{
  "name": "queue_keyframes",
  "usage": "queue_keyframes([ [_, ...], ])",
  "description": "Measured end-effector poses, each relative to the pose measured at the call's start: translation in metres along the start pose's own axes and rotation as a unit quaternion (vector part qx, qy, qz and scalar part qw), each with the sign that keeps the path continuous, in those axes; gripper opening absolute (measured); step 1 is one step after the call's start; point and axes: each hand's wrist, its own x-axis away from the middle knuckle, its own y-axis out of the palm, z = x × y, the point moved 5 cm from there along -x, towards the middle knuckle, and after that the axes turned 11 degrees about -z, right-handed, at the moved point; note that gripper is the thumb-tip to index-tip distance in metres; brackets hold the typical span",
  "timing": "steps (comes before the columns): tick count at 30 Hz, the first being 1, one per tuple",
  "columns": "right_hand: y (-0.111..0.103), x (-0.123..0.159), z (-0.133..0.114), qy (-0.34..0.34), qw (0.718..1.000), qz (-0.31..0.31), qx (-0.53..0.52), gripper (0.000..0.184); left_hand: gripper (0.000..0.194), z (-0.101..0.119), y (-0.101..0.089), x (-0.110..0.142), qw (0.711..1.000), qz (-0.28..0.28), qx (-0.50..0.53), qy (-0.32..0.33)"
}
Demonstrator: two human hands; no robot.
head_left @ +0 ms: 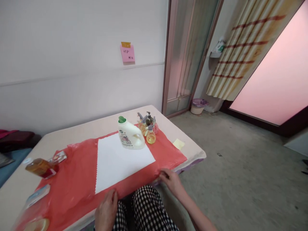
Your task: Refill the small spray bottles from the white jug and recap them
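My left hand [106, 210] is at the table's near edge, its fingers closed on the front border of a red plastic sheet [79, 179]. Farther right, my right hand [172, 181] pinches the same border between thumb and fingers. A white sheet with a scalloped edge [115, 170] lies flat on the red one. On its far right part stands a cream detergent jug [130, 136] with a green cap. Just right of the jug is a cluster of small spray bottles, one holding yellow liquid [151, 138].
On the left, a bottle of amber liquid [40, 167] lies beside a small packet [59, 157] and a clear-and-blue packet [37, 196]. A yellow note [178, 144] lies near the right edge. A pink note [127, 53] is taped to the wall. A bin [197, 106] stands on the floor.
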Motion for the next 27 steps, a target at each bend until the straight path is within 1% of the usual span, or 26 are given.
queue_keyframes([
  [2, -0.031, -0.017, 0.021, 0.048, 0.996, 0.053, 0.050, 0.030, 0.040, -0.002, 0.001, -0.002, 1.000, -0.002, 0.005, -0.003],
  [5, -0.076, -0.036, 0.053, 0.136, 0.976, 0.115, 0.125, 0.031, 0.036, -0.004, 0.000, -0.003, 1.000, -0.013, 0.009, -0.004],
  [7, -0.098, -0.045, 0.070, 0.182, 0.959, 0.138, 0.166, 0.030, 0.037, -0.003, -0.001, -0.005, 1.000, -0.028, 0.006, 0.003],
  [9, -0.111, -0.051, 0.081, 0.213, 0.945, 0.147, 0.202, 0.026, 0.038, -0.005, -0.002, -0.006, 0.999, -0.045, 0.003, -0.006],
  [11, -0.118, -0.058, 0.089, 0.231, 0.933, 0.146, 0.234, 0.024, 0.039, -0.005, -0.001, -0.007, 0.998, -0.068, -0.003, -0.010],
  [14, -0.120, -0.068, 0.094, 0.241, 0.921, 0.136, 0.276, 0.025, 0.042, -0.005, 0.000, -0.009, 0.996, -0.091, -0.006, -0.004],
  [17, -0.119, -0.077, 0.096, 0.241, 0.912, 0.126, 0.308, 0.027, 0.039, -0.008, -0.001, -0.010, 0.996, -0.088, 0.012, -0.026],
  [19, -0.117, -0.082, 0.094, 0.236, 0.908, 0.118, 0.324, 0.027, 0.038, -0.008, -0.003, -0.010, 0.996, -0.084, 0.015, -0.029],
  [23, -0.114, -0.087, 0.088, 0.219, 0.904, 0.106, 0.352, 0.030, 0.037, -0.004, -0.005, -0.010, 0.996, -0.085, 0.002, -0.009],
  [27, -0.116, -0.083, 0.084, 0.222, 0.898, 0.103, 0.364, 0.030, 0.039, -0.001, -0.007, -0.009, 0.997, -0.078, -0.003, 0.007],
])
